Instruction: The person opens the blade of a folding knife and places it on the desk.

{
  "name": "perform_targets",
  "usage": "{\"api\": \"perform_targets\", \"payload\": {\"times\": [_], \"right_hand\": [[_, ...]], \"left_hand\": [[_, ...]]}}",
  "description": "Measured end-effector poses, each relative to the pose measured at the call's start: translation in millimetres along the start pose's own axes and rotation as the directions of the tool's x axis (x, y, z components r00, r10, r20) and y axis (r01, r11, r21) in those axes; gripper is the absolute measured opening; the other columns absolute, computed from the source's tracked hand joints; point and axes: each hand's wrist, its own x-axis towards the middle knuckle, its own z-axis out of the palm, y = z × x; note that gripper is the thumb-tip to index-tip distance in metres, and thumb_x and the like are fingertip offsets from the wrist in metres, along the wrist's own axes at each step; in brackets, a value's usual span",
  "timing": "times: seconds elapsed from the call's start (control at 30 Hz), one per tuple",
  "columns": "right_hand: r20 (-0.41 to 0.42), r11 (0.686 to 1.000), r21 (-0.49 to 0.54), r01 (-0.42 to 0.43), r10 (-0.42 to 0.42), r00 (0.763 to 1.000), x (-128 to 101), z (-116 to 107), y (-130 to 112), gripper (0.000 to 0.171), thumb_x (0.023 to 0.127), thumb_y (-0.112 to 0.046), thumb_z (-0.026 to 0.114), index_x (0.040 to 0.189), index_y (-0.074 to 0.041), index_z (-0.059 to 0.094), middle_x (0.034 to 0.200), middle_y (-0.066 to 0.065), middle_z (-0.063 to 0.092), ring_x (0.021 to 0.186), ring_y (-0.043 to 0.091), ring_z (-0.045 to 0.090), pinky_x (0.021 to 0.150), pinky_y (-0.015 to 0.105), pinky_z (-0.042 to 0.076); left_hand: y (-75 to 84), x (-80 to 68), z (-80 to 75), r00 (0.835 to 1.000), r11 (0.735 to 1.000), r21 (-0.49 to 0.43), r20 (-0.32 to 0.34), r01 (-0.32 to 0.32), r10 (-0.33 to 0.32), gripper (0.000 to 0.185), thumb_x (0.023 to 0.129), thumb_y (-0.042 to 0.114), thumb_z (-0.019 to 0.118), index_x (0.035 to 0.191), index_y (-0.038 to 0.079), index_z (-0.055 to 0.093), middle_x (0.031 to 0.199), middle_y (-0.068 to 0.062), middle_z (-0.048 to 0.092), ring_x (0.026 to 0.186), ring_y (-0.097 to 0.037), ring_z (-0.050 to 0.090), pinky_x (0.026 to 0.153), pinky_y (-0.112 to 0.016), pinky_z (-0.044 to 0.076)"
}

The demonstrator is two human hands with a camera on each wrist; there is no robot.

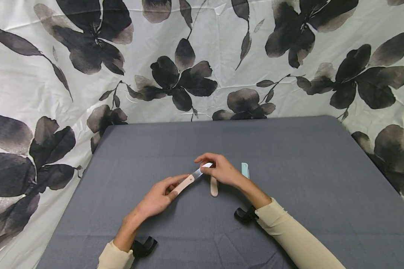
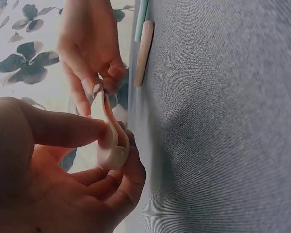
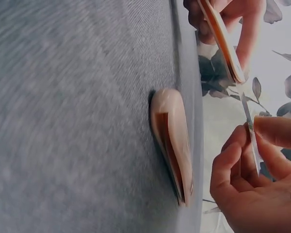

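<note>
My left hand (image 1: 156,197) grips the pale pink handle of a folding knife (image 1: 184,184), thumb on one side and fingers on the other. The knife's blade (image 1: 197,173) is swung out from the handle and points up and to the right. My right hand (image 1: 225,172) pinches the blade near its tip between thumb and fingers. In the right wrist view the blade (image 3: 246,107) runs from the handle down into the right fingers. Just under the right hand lies a second pale pink folding knife (image 3: 170,131), folded, on the grey cloth.
A mint green folding knife (image 1: 244,170) lies on the grey cloth-covered table (image 1: 148,149), partly behind the right wrist. Black straps (image 1: 144,247) circle both wrists. Behind the table's far edge hangs a white curtain with dark flowers (image 1: 219,48).
</note>
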Motion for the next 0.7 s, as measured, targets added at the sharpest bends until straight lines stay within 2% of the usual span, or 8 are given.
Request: {"api": "perform_targets", "payload": {"times": [0.17, 0.3, 0.4, 0.5, 0.6, 0.7], "right_hand": [[-0.046, 0.997, 0.069, -0.032, 0.035, 0.998, 4, 3, -1, 0.037, 0.098, -0.003, 0.067, 0.135, -0.001, 0.064, 0.108, 0.018, 0.070, 0.089, 0.042, 0.071, 0.082, 0.042, 0.059], [-0.075, 0.978, 0.201, -0.061, 0.078, 0.994, 8, 8, 1, 0.042, 0.098, 0.000, 0.067, 0.139, 0.002, 0.058, 0.111, 0.024, 0.069, 0.091, 0.043, 0.072, 0.087, 0.052, 0.060], [-0.095, 0.952, 0.299, -0.073, 0.106, 0.990, 11, 11, 2, 0.046, 0.097, 0.004, 0.066, 0.141, 0.005, 0.054, 0.111, 0.026, 0.068, 0.091, 0.038, 0.074, 0.089, 0.054, 0.061], [-0.112, 0.931, 0.358, -0.072, 0.120, 0.986, 14, 15, 3, 0.049, 0.095, 0.007, 0.067, 0.142, 0.008, 0.050, 0.102, 0.020, 0.068, 0.085, 0.028, 0.074, 0.087, 0.052, 0.062], [-0.120, 0.920, 0.384, -0.077, 0.133, 0.984, 17, 17, 5, 0.052, 0.095, 0.008, 0.067, 0.143, 0.009, 0.047, 0.094, 0.013, 0.065, 0.080, 0.018, 0.072, 0.083, 0.046, 0.064], [-0.124, 0.916, 0.391, -0.087, 0.147, 0.981, 20, 20, 4, 0.054, 0.095, 0.008, 0.067, 0.144, 0.009, 0.044, 0.090, 0.008, 0.064, 0.076, 0.014, 0.070, 0.080, 0.043, 0.064]], "left_hand": [[0.0, -1.2, 0.5, 1.000, 0.998, -0.068, 0.009, 0.000, 0.000, 0.056, 0.099, 0.001, 0.061, 0.150, 0.023, 0.057, 0.115, -0.014, 0.069, 0.086, -0.016, 0.062, 0.072, -0.025, 0.050], [0.4, -2.4, 2.6, 1.000, 0.996, -0.090, 0.019, -0.011, 0.013, 0.059, 0.098, 0.000, 0.063, 0.153, 0.018, 0.053, 0.116, -0.016, 0.067, 0.086, -0.016, 0.065, 0.073, -0.024, 0.054], [0.6, -3.2, 5.4, 0.999, 0.996, -0.076, 0.016, -0.036, 0.037, 0.065, 0.094, -0.003, 0.068, 0.155, 0.013, 0.050, 0.117, -0.015, 0.066, 0.091, -0.015, 0.066, 0.077, -0.024, 0.056], [0.8, -4.1, 8.1, 0.998, 0.996, -0.065, 0.018, -0.064, 0.066, 0.073, 0.089, -0.006, 0.073, 0.156, 0.008, 0.047, 0.117, -0.015, 0.065, 0.095, -0.016, 0.066, 0.080, -0.025, 0.057], [1.2, -5.5, 10.0, 0.996, 0.995, -0.060, 0.021, -0.085, 0.086, 0.079, 0.085, -0.009, 0.077, 0.156, 0.005, 0.045, 0.116, -0.015, 0.065, 0.096, -0.017, 0.065, 0.080, -0.025, 0.058], [1.9, -7.6, 11.5, 0.995, 0.993, -0.062, 0.023, -0.098, 0.099, 0.086, 0.081, -0.011, 0.081, 0.156, 0.002, 0.043, 0.117, -0.016, 0.064, 0.096, -0.017, 0.065, 0.078, -0.025, 0.059]]}}
